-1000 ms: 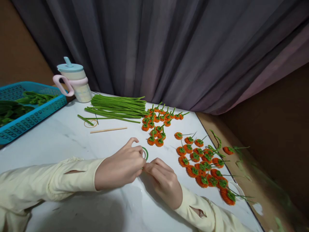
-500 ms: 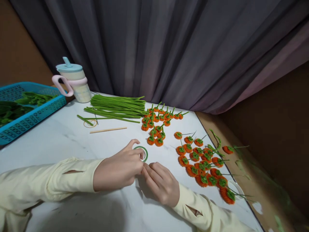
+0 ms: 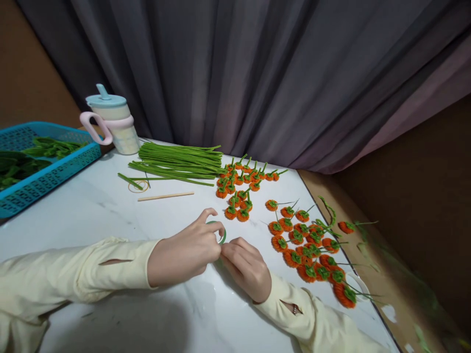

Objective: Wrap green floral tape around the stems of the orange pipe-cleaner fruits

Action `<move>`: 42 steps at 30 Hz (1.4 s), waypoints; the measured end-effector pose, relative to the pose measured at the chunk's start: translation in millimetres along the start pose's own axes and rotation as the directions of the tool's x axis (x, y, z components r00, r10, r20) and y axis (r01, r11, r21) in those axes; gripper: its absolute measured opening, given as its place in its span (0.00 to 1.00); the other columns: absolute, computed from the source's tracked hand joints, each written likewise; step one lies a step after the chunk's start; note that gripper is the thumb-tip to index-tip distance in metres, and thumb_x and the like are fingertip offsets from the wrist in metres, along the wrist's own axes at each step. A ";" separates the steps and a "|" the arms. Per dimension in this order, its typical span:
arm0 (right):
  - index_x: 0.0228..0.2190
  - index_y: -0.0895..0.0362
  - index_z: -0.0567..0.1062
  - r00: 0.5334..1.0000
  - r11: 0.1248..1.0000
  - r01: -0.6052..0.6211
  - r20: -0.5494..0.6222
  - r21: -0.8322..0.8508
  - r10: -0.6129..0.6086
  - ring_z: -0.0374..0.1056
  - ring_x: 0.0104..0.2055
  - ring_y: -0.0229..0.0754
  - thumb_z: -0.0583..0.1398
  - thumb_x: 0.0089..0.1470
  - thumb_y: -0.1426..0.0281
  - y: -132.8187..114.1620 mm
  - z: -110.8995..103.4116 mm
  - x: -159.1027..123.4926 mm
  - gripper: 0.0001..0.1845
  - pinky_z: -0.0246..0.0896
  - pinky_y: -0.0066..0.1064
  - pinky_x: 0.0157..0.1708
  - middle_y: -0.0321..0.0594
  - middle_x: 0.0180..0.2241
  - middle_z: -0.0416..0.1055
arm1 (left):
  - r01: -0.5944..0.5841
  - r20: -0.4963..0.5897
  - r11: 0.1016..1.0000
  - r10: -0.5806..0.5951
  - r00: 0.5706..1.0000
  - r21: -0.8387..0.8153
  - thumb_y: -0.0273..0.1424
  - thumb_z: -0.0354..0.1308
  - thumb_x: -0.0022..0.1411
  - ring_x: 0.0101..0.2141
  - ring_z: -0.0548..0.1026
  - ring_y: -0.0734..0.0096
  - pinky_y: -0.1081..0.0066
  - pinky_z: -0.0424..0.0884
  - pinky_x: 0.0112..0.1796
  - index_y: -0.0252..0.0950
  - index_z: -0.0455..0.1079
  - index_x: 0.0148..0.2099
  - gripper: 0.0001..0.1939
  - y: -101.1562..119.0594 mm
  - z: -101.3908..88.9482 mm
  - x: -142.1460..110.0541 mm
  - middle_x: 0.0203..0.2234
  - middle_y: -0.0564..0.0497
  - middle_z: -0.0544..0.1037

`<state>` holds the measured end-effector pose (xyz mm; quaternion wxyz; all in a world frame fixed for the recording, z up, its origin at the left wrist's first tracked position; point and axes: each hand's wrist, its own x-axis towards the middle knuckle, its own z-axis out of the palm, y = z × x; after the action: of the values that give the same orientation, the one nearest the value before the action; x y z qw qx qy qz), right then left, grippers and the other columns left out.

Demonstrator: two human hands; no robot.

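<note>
My left hand (image 3: 187, 252) is closed, with curled fingers at a thin roll of green tape (image 3: 224, 235). Part of the ring is hidden behind those fingers. Right beside it, my right hand (image 3: 248, 267) pinches with its fingertips against the left hand's; whatever lies between them is hidden. Right of my hands lie several small orange fuzzy persimmons (image 3: 292, 257) with green tops and thin wire stems. Beyond my hands is a second group of orange persimmons (image 3: 243, 196) with thicker green stems.
A bundle of green fuzzy stems (image 3: 180, 159) lies at the back, with a wooden stick (image 3: 165, 196) and a rubber band (image 3: 139, 186) before it. A lidded cup (image 3: 123, 127) stands beside a blue basket (image 3: 69, 159) of green leaves. A white ring (image 3: 362, 284) lies at the right edge.
Both hands have shifted slightly: the left a little to the right, the right a little upward. Less of the tape ring shows behind my left fingers.
</note>
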<state>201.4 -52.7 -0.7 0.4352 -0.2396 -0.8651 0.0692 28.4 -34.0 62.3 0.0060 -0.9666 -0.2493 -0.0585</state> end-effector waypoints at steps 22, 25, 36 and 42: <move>0.46 0.64 0.66 0.994 0.991 0.087 -0.054 -0.102 -0.093 0.66 0.30 0.43 0.53 0.54 0.82 1.7 -7.6 0.2 0.17 0.63 0.33 0.25 0.48 0.30 0.74 | -0.034 -0.039 0.996 0.037 0.999 0.079 0.18 0.55 0.52 0.34 0.66 0.67 0.57 0.47 0.49 0.34 0.65 0.22 0.10 6.7 0.4 -3.6 0.22 0.50 0.72; 0.48 0.68 0.64 0.983 0.960 0.178 -0.014 -0.215 -0.185 0.65 0.28 0.43 0.55 0.53 0.84 3.1 -8.7 -0.7 0.20 0.61 0.33 0.23 0.50 0.29 0.74 | -0.042 0.023 0.999 0.041 0.999 0.027 0.19 0.56 0.49 0.36 0.66 0.65 0.57 0.48 0.48 0.33 0.65 0.22 0.08 4.2 2.4 -6.0 0.23 0.49 0.73; 0.41 0.71 0.71 0.915 0.822 0.397 0.106 -0.408 -0.389 0.67 0.30 0.44 0.54 0.54 0.82 8.9 -17.3 -4.7 0.12 0.61 0.34 0.23 0.55 0.32 0.75 | -0.047 0.127 0.972 0.078 0.989 -0.229 0.20 0.54 0.58 0.31 0.66 0.72 0.65 0.51 0.40 0.32 0.59 0.18 0.17 -6.5 -19.6 -0.6 0.17 0.55 0.67; 0.42 0.70 0.71 0.905 0.800 0.423 0.143 -0.425 -0.402 0.68 0.33 0.43 0.54 0.54 0.82 9.6 -19.6 -5.5 0.13 0.63 0.33 0.26 0.55 0.35 0.74 | -0.058 0.125 0.971 0.089 0.988 -0.230 0.16 0.53 0.54 0.33 0.67 0.71 0.65 0.51 0.40 0.32 0.58 0.19 0.15 -8.3 -16.5 -1.5 0.17 0.55 0.67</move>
<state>223.0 -48.7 4.2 0.3533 -0.1375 -0.8983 -0.2220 21.4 -28.1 78.4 -0.1187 -0.9713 -0.2048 -0.0207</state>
